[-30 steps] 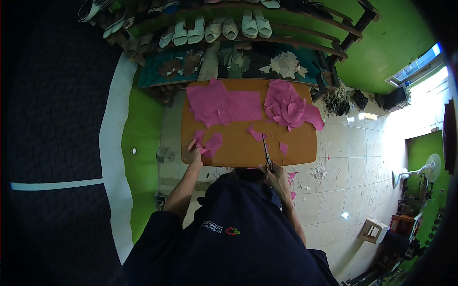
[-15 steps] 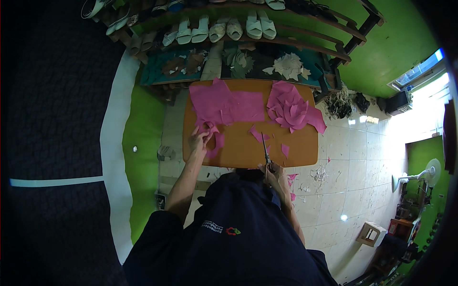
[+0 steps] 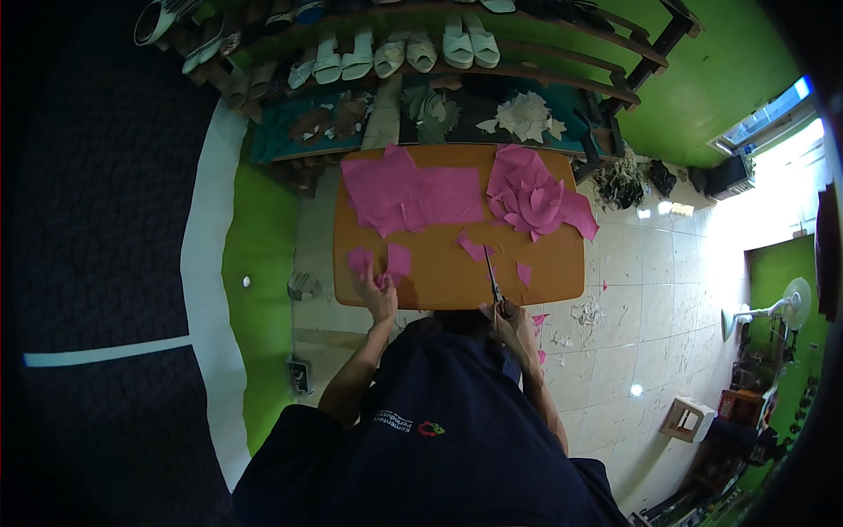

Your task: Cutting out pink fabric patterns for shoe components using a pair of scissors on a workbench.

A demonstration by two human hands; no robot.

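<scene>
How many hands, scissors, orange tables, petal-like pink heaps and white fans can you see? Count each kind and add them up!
Bare hands (left hand and right hand): 2
Slim dark metal scissors: 1 pair
Orange-brown rectangular table: 1
Petal-like pink heap of cut pieces: 1
Round white fan: 1
Total: 6

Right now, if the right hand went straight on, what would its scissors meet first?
Probably the small pink scrap at the tip of the scissors; their height above the table is unclear.
</scene>
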